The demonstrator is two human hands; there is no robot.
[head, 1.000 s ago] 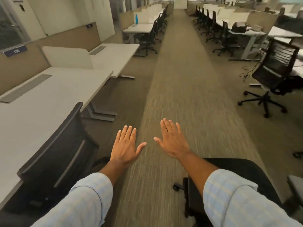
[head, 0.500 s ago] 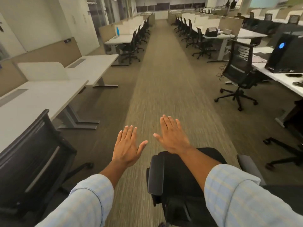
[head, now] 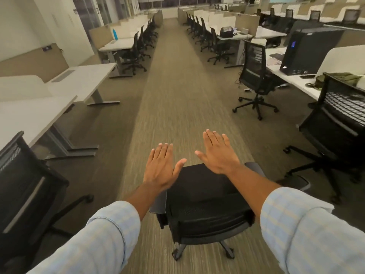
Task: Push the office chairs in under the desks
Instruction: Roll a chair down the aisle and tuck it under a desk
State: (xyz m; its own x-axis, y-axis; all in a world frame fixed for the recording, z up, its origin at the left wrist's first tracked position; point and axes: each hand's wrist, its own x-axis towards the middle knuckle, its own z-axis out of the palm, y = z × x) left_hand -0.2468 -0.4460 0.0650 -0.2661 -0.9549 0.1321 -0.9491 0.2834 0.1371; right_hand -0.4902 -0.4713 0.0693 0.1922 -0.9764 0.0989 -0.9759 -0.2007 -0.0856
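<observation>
A black office chair (head: pixel 203 202) stands in the carpeted aisle right below me, seat and armrests showing. My left hand (head: pixel 161 167) and my right hand (head: pixel 218 152) hover flat above its seat, fingers spread, palms down, touching nothing. A second black mesh chair (head: pixel 25 190) stands at the near left beside a white desk (head: pixel 29 115). On the right, one mesh chair (head: pixel 254 76) stands out from the desk row and another (head: pixel 335 133) stands close to a white desk (head: pixel 294 80).
The striped carpet aisle (head: pixel 177 86) runs straight ahead between two desk rows with chairs pushed in further back. A black computer tower (head: pixel 308 50) and an olive bag (head: pixel 335 79) sit on the right desk. Cables lie on the floor near the right chair.
The view has swung right and moved forward: the aisle chair now sits centred under my hands, and the right-hand chairs and desk have come into view. Both hands stay open.
</observation>
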